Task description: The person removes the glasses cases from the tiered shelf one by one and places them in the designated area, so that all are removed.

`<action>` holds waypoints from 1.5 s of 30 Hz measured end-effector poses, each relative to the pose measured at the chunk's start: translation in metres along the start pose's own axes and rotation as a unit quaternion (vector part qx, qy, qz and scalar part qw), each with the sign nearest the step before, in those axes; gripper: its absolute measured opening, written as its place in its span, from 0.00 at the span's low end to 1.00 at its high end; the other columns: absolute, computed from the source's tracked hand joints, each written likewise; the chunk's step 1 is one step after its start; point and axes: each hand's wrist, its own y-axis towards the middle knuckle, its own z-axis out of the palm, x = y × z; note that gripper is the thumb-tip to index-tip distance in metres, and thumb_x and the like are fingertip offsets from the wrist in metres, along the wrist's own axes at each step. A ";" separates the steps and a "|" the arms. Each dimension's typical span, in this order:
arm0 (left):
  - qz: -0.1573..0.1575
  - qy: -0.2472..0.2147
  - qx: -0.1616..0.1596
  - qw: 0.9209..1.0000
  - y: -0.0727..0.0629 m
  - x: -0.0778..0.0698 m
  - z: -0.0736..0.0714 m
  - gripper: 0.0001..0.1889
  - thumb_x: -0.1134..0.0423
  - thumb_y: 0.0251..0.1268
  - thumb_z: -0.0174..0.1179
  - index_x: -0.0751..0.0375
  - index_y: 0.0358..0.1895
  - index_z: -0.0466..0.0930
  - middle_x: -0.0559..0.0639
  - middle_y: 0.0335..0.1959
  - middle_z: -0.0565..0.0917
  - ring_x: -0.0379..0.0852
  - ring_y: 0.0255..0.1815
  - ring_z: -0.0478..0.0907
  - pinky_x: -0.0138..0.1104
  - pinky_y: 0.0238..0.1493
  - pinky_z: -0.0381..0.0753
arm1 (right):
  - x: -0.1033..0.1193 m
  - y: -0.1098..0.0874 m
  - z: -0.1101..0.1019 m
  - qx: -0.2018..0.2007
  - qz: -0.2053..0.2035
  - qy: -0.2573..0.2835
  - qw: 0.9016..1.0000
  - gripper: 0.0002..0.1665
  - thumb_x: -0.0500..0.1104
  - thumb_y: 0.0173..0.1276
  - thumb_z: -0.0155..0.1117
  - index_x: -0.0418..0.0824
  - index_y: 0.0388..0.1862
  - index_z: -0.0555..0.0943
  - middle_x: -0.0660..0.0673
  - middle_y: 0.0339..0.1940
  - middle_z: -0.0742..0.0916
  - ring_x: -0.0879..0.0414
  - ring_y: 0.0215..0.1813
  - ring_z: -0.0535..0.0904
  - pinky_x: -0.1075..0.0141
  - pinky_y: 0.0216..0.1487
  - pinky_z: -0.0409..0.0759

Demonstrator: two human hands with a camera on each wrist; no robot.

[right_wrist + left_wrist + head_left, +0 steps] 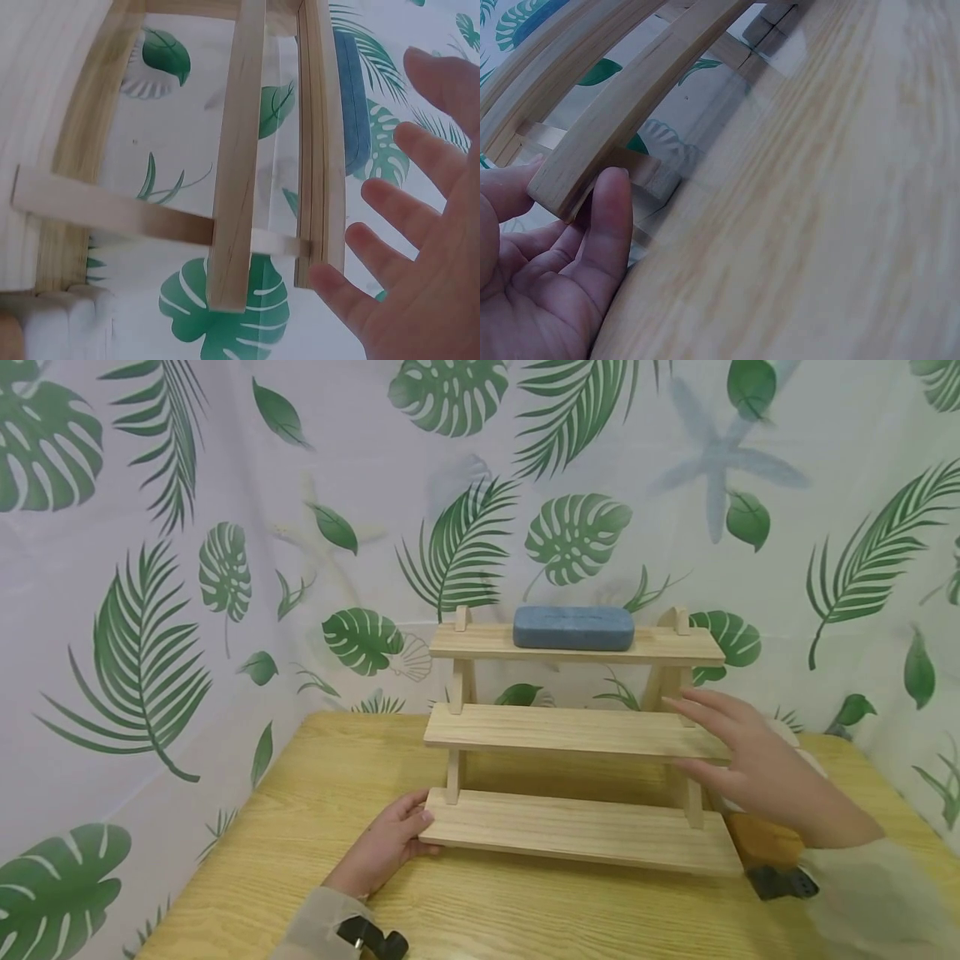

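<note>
A three-tier wooden display stand [585, 831] stands on the wood-grain table. My left hand [386, 843] grips the left end of its lowest shelf, thumb on top and fingers beneath. In the left wrist view, that shelf end [581, 169] sits between the thumb and fingers of the left hand [562, 270]. By the right end of the middle shelf, my right hand [757, 760] is spread with straight fingers and holds nothing. The right wrist view has the fingers of this hand [420, 247] fanned beside the shelf ends. A blue oblong case [573, 628] lies on the top shelf.
Behind the right hand, partly hidden, are rounded white things [812, 762] and a brown thing [761, 839]. A white curtain with green leaf prints [360, 468] hangs behind and left of the table [315, 768].
</note>
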 end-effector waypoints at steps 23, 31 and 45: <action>0.009 0.004 0.005 1.000 -0.001 -0.001 0.002 0.31 0.56 0.84 0.46 0.65 0.80 0.49 0.68 0.71 0.66 0.57 0.63 0.74 0.45 0.54 0.83 | 0.035 0.036 0.007 0.025 -0.031 0.005 0.999 0.42 0.50 0.69 0.72 0.51 0.78 0.67 0.41 0.79 0.64 0.33 0.76 0.56 0.27 0.64 0.61; 0.005 0.004 0.000 1.000 0.000 -0.001 0.000 0.32 0.56 0.84 0.47 0.65 0.81 0.49 0.68 0.72 0.66 0.58 0.64 0.74 0.45 0.54 0.82 | 0.039 0.048 0.017 0.003 -0.045 -0.003 0.999 0.41 0.48 0.66 0.75 0.48 0.76 0.70 0.42 0.78 0.67 0.35 0.75 0.59 0.31 0.65 0.62; 0.004 0.001 -0.001 1.000 0.000 0.001 0.000 0.32 0.56 0.84 0.47 0.65 0.81 0.49 0.68 0.72 0.66 0.58 0.64 0.74 0.45 0.54 0.82 | 0.049 0.079 0.017 -0.017 -0.016 -0.033 0.999 0.43 0.52 0.68 0.72 0.48 0.78 0.67 0.39 0.78 0.65 0.36 0.78 0.55 0.31 0.68 0.60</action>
